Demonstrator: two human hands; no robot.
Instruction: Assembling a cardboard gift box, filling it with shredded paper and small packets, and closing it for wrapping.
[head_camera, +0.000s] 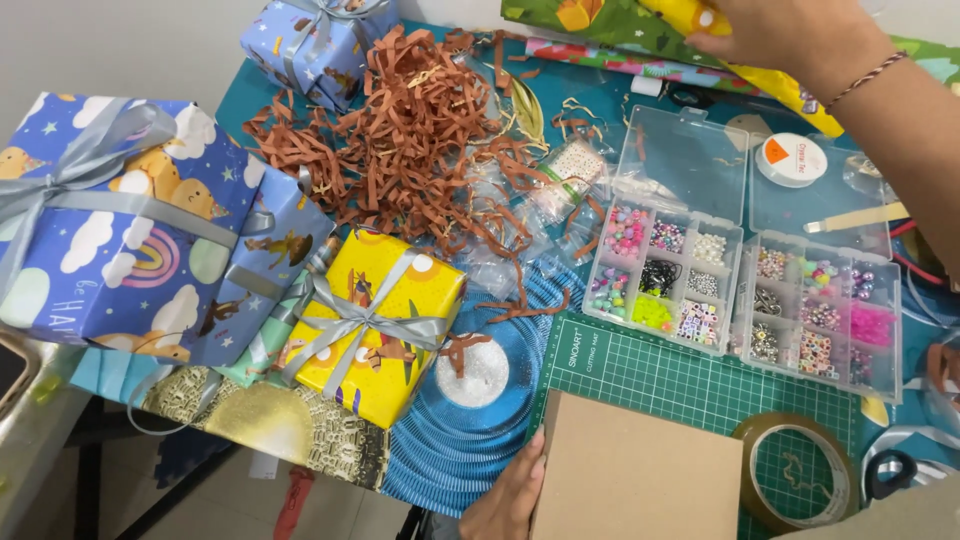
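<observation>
My left hand (508, 497) rests at the bottom edge, its fingers against the left side of a plain brown cardboard box (640, 475) that lies on a green cutting mat (660, 375). My right hand (775, 32) reaches to the far top of the table and grips a yellow roll of wrapping paper (770, 85); a thread bracelet circles that wrist. Other patterned paper rolls (600, 22) lie next to it.
Two clear bead organisers (745, 285) stand open right of centre. Brown paper shred (410, 130) is heaped at the back. Wrapped gifts with silver ribbon sit left: blue (120, 220), yellow (375, 320), small blue (315, 45). A tape roll (800, 475) and scissors (890, 470) lie at bottom right.
</observation>
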